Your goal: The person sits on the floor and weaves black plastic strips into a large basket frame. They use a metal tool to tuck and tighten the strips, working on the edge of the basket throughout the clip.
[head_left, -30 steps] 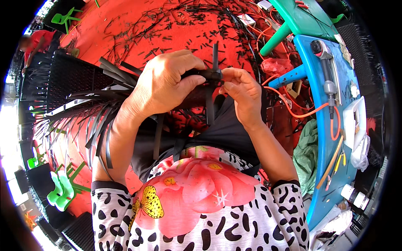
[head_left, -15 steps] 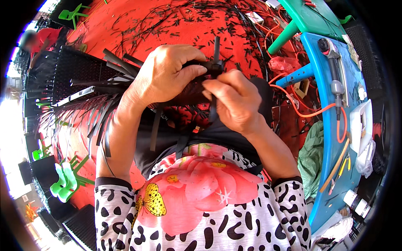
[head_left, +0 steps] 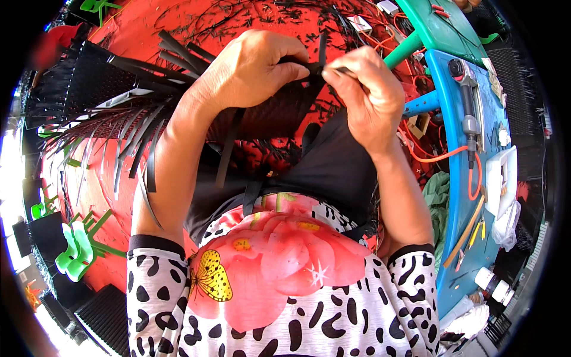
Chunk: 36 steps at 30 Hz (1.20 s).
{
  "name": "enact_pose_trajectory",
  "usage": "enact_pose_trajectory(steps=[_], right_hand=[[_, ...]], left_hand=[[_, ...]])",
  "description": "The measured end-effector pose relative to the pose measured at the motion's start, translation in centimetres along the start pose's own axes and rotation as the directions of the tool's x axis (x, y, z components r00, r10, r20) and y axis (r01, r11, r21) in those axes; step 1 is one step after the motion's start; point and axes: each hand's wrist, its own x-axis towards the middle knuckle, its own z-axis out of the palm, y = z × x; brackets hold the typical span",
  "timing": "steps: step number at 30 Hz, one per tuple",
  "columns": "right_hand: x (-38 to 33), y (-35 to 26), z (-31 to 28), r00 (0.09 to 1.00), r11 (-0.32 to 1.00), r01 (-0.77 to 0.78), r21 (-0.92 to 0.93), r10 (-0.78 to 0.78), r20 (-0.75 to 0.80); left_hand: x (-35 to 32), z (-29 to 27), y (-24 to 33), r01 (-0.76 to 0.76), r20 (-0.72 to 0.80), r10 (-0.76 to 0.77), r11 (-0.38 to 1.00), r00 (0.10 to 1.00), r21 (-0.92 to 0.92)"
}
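Observation:
My left hand point(head_left: 253, 70) grips the top edge of a black woven panel point(head_left: 267, 116) with loose black strips hanging and fanning out to the left. My right hand point(head_left: 363, 89) pinches a black strip point(head_left: 322, 49) that sticks up from the weave, right beside the left fingers. The two hands almost touch above my lap. More loose black strips point(head_left: 128, 140) spread from the panel's left end. Part of the weave is hidden behind my hands.
A blue table point(head_left: 455, 172) stands at the right with a power tool point(head_left: 467, 116), an orange cable point(head_left: 443, 156) and a white tray point(head_left: 498, 178). A green table point(head_left: 437, 27) is beyond it. Black offcuts litter the red floor point(head_left: 178, 27). Green plastic pieces point(head_left: 74, 250) lie at lower left.
Both hands have stayed together on the weave and drawn closer to the camera. The right hand went from wrapping the panel edge to pinching the upright strip.

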Motion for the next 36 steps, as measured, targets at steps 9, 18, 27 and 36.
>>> enact_pose_trajectory(steps=[9, 18, 27, 36], right_hand=[[3.3, 1.3, 0.2, 0.981, 0.987, -0.031, -0.159, 0.061, 0.185], [2.3, 1.7, -0.3, 0.972, 0.954, -0.228, 0.197, 0.212, 0.098], [-3.5, 5.2, 2.1, 0.954, 0.968, -0.243, -0.066, 0.226, -0.199], [-3.1, 7.3, 2.7, 0.941, 0.909, -0.140, -0.392, -0.001, -0.339]], left_hand=[[-0.5, 0.0, 0.5, 0.045, -0.019, -0.045, 0.999, 0.999, 0.010], [-0.6, 0.7, 0.8, 0.015, -0.050, -0.005, 0.982, 0.999, 0.188], [2.6, 0.8, -0.8, -0.017, -0.049, 0.024, 0.990, 0.998, 0.138], [5.7, 0.2, -0.4, 0.045, 0.031, -0.051, 0.985, 0.998, 0.165]])
